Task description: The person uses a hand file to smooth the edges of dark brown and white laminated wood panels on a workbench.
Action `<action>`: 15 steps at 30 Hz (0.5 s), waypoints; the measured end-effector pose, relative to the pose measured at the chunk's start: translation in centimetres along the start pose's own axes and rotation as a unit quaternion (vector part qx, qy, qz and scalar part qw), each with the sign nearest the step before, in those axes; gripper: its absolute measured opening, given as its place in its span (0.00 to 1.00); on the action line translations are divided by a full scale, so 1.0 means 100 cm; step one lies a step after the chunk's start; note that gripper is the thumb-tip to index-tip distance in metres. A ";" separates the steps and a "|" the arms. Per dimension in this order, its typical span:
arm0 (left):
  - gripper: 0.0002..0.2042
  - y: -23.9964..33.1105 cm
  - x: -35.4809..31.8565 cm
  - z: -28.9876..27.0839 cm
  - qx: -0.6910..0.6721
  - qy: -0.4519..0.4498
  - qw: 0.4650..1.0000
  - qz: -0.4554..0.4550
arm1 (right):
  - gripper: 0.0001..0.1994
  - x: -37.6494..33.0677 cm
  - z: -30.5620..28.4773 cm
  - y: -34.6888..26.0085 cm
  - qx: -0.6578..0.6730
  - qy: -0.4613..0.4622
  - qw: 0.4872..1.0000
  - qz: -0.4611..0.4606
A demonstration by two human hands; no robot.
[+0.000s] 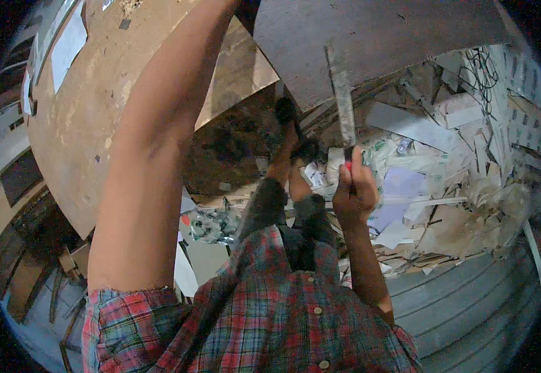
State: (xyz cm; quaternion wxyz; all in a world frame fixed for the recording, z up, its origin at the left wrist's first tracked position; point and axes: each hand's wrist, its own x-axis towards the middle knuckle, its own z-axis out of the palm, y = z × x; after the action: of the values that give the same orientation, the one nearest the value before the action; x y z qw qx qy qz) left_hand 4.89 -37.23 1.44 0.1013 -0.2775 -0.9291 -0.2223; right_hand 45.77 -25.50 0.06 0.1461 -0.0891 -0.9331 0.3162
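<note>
My right hand (356,198) is wrapped around the red and black handle of a long, flat, grey file (343,99). The file's blade points up and away, and its tip overlaps a large dark brown board (376,43) in this view. Whether the blade touches the board I cannot tell. My left forearm (158,118) reaches far forward past the board's left side, and the hand lies beyond the top edge. A lighter plywood piece (239,71) shows between that arm and the dark board.
On the left stands a big plywood sheet (71,137) with papers (70,46) on it. Wood offcuts, plastic wrap and a bluish sheet (400,194) litter the floor at right. Black cable (482,68) hangs at the far right. Ridged grey sheeting (463,311) fills the lower right.
</note>
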 end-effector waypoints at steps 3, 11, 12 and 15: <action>0.23 -0.005 0.003 0.012 0.030 0.022 0.999 0.009 | 0.20 -0.006 0.023 -0.003 0.159 -0.048 0.984 0.062; 0.24 -0.001 -0.001 0.012 0.008 0.023 1.000 -0.013 | 0.22 -0.021 -0.013 0.018 0.004 -0.005 1.000 0.004; 0.24 -0.002 0.001 0.013 0.009 0.032 0.999 -0.013 | 0.22 -0.036 -0.030 0.047 0.013 -0.045 0.999 0.000; 0.25 0.021 0.002 0.003 0.007 0.000 0.996 -0.084 | 0.25 -0.022 -0.063 0.082 -0.061 -0.119 0.991 -0.007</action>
State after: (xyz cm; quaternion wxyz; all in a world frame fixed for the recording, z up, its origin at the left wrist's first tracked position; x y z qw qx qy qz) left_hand 5.88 -35.42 2.05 0.0845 -0.1973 -0.9508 -0.2233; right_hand 50.49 -16.08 -0.70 0.0310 -0.0532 -0.9620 0.2660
